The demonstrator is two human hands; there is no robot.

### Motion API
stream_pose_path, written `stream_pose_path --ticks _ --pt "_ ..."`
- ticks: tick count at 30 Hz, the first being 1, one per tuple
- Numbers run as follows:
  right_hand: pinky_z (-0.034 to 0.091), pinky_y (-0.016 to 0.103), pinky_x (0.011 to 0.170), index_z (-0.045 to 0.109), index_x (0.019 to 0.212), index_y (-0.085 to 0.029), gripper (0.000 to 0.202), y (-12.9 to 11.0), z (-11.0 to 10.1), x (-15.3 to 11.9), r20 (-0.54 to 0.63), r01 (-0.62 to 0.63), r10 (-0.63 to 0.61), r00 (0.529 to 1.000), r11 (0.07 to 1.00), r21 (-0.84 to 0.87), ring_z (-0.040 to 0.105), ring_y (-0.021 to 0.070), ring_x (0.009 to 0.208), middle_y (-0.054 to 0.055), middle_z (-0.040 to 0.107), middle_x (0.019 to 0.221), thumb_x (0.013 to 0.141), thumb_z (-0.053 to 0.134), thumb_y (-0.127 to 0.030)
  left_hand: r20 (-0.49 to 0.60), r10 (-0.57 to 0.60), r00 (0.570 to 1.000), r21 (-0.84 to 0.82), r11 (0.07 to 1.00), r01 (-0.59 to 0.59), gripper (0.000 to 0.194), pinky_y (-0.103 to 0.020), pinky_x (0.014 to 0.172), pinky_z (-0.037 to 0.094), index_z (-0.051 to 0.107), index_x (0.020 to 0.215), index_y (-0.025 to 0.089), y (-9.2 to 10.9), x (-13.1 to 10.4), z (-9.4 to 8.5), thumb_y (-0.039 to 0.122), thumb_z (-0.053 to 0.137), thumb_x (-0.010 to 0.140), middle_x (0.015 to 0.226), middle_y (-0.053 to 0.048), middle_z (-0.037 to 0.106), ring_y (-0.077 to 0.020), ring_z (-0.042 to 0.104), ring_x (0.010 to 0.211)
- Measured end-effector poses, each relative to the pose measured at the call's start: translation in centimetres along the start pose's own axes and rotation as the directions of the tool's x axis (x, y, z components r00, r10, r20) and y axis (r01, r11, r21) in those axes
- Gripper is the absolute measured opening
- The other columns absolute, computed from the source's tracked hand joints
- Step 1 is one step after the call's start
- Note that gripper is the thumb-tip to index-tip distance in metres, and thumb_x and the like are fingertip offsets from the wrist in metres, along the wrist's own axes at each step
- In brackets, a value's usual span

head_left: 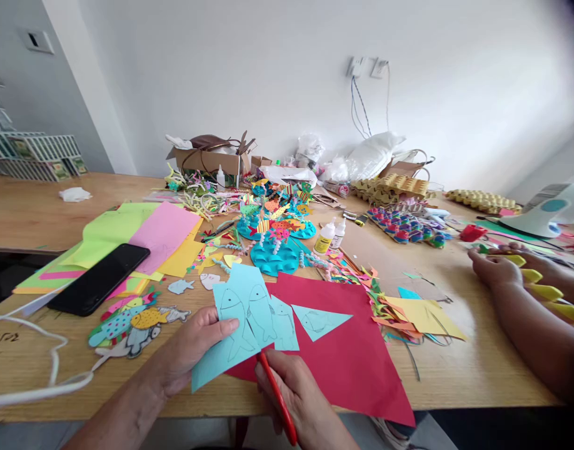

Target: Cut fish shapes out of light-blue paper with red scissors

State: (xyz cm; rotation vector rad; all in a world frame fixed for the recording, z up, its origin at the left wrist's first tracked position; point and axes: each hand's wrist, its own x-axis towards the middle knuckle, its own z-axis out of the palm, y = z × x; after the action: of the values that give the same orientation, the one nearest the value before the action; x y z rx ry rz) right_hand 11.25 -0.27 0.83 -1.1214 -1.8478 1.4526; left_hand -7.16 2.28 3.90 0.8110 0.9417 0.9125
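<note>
My left hand (197,340) grips a light blue sheet of paper (231,362) between thumb and fingers, with fish outlines drawn on it. Red-handled scissors (280,400) are in my right hand (294,387), their tip end at the lower edge of that sheet; the blades are mostly hidden. Two smaller light blue pieces, one squarish (284,340) and one triangular with a fish drawing (334,320), lie on a red sheet (362,375). To the left sits a heap of cut-out paper fish (149,317), some coloured.
A black phone (99,278) rests on coloured paper sheets (109,225), beside a white cable (57,350). Blue egg-carton models (275,257), glue bottles (325,237) and paper scraps (362,275) fill the middle. Another person's hands (498,269) hold yellow pieces at right.
</note>
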Motion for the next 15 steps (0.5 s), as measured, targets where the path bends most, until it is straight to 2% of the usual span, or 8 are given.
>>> stream_pose_path --ticks 4,10,15 --pt "0.03 0.018 0.045 0.039 0.068 -0.018 0.048 0.36 0.09 0.03 0.019 -0.03 0.029 0.999 0.997 0.064 0.037 0.0073 0.05 -0.004 0.038 0.061 0.093 0.032 -0.058 -0.025 0.005 1.0 0.041 0.999 -0.004 0.03 -0.027 0.063 0.05 0.075 0.088 0.016 0.08 0.3 -0.65 0.038 0.076 0.068 0.072 -0.005 0.076 -0.0184 0.065 0.063" --pt "0.03 0.017 0.039 0.043 0.07 -0.018 0.051 0.23 0.67 0.31 0.057 -0.084 0.074 0.996 0.972 0.217 0.037 0.0066 0.042 -0.005 0.038 0.054 0.088 0.036 -0.065 -0.059 0.025 0.998 0.059 0.998 -0.022 0.028 -0.022 0.053 0.044 0.073 0.078 0.014 -0.11 0.7 -0.64 0.039 0.077 0.066 0.057 -0.001 0.067 -0.014 0.057 0.053" --pt "0.03 0.017 0.038 0.045 0.068 -0.018 0.059 -0.38 0.98 0.48 0.05 -0.12 0.11 0.993 0.956 0.267 0.039 0.0077 0.04 -0.005 0.042 0.047 0.08 0.038 -0.075 -0.059 0.002 0.998 0.056 0.998 0.001 0.031 -0.018 0.045 0.037 0.068 0.065 0.013 -0.41 0.58 -0.03 0.042 0.078 0.062 0.054 0.0 0.064 -0.0089 0.049 0.046"
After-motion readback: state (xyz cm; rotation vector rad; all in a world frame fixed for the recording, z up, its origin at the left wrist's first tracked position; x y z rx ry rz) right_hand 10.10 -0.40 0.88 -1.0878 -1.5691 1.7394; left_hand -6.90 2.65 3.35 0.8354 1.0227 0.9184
